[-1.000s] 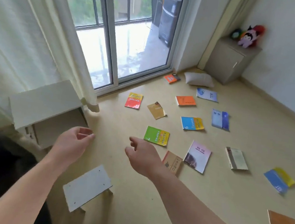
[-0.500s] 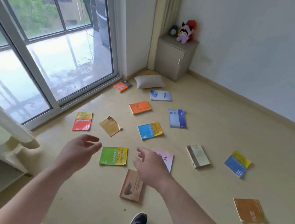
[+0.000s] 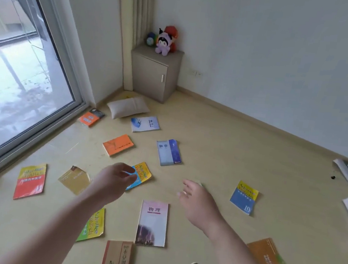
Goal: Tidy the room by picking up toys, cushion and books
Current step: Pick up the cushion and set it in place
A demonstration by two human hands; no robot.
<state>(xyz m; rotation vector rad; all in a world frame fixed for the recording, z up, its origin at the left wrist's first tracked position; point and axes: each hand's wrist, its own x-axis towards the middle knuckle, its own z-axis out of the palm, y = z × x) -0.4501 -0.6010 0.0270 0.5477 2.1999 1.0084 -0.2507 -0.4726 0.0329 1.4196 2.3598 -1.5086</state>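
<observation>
Hands [image 3: 116,179] [image 3: 195,202] (empty) now above farther books [image 3: 142,174]

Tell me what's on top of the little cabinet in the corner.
Plush toys sit on the cabinet: a purple doll in front, a red toy behind it, and a blue-green toy to its left. The doll hides much of the red toy.

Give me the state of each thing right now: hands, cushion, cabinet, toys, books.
Left hand: open, holding nothing.
Right hand: open, holding nothing.
Cushion: lying on the floor.
Cabinet: door closed.
Plush toys: on the cabinet top.
Books: closed, scattered on floor.
</observation>
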